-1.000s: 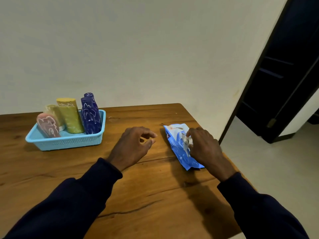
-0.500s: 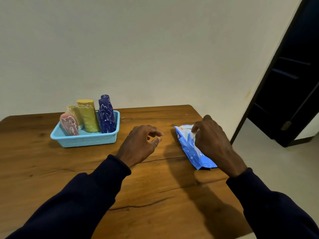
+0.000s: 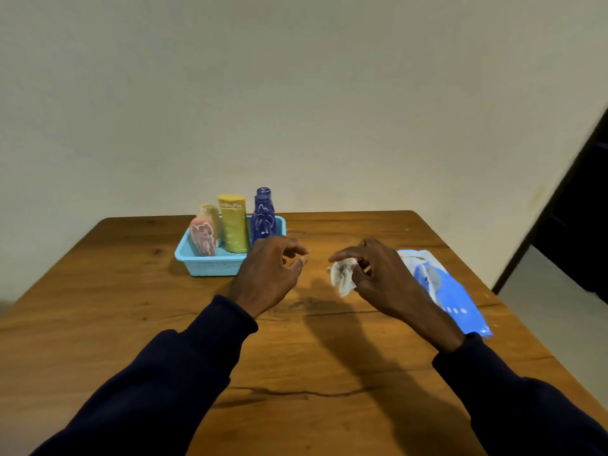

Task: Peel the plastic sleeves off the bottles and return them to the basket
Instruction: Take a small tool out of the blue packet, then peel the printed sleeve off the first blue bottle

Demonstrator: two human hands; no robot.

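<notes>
A light blue basket (image 3: 210,266) stands on the wooden table (image 3: 131,324) and holds several sleeved bottles: a pink one (image 3: 202,236), a pale yellow one (image 3: 211,214), a taller yellow one (image 3: 233,225) and a dark blue one (image 3: 263,216). My left hand (image 3: 268,273) hovers just right of the basket, fingers curled and apart, holding nothing. My right hand (image 3: 378,274) pinches a crumpled white wipe (image 3: 342,274) above the table. A blue wipes packet (image 3: 441,287) lies flat behind my right hand.
The table's right edge runs close to the wipes packet, with floor (image 3: 559,317) beyond it. A dark doorway (image 3: 582,218) stands at the far right. A plain wall rises behind the table.
My right hand has pulled a white wipe out of the blue packet and moved left with it. The view has swung right, so the basket now sits nearer the centre.
</notes>
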